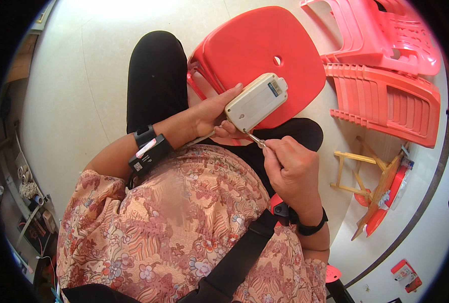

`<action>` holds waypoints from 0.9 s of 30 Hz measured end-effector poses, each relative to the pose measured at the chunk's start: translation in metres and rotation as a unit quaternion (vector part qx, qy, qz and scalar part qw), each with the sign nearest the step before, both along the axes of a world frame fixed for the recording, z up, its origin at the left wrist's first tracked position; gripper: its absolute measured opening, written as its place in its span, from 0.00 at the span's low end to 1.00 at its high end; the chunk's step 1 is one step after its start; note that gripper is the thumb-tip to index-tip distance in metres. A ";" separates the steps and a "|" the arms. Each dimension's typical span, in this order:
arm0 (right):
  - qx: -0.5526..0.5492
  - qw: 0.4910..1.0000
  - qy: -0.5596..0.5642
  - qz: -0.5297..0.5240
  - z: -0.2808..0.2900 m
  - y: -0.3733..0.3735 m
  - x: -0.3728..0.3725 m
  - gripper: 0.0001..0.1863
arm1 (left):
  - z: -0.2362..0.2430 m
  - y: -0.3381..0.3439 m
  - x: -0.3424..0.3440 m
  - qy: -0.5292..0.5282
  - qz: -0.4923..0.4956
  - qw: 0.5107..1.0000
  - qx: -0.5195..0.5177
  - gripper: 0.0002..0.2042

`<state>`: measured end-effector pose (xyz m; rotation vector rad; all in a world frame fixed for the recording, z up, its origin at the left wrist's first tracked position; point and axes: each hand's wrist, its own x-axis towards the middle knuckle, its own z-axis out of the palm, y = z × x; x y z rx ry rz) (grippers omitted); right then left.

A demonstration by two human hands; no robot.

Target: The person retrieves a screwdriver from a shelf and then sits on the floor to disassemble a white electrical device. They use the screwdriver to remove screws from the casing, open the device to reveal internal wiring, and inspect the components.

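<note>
My left hand (pixel 215 113) grips a cream plastic device (pixel 256 102), a flat rounded box with a small label at its far end, held up above my lap. My right hand (pixel 291 166) pinches a small thin metal tool (pixel 257 141) whose tip meets the near lower edge of the device. A black band with a tag sits on my left wrist (pixel 148 149), and a black strap circles my right wrist (pixel 312 227). I wear a floral top and black trousers.
A red plastic stool (pixel 265 50) stands right in front of my knees. Pink and red plastic chairs (pixel 386 65) lie stacked at the upper right. A small wooden frame with red parts (pixel 376 187) rests on the pale floor to the right. Clutter lines the left wall.
</note>
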<state>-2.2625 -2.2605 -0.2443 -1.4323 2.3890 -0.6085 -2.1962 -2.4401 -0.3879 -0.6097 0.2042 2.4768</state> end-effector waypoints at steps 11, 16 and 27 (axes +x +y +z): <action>0.021 1.000 -0.001 -0.015 0.006 -0.003 0.002 0.04 | 0.011 0.008 0.001 -0.002 0.012 0.998 -0.061 0.34; 0.032 0.999 0.020 0.001 0.003 -0.005 0.004 0.06 | 0.014 0.010 0.001 0.002 0.012 0.997 -0.080 0.35; 0.039 0.996 0.067 0.033 0.003 -0.001 0.005 0.07 | 0.023 0.012 0.001 0.024 0.032 0.992 -0.116 0.35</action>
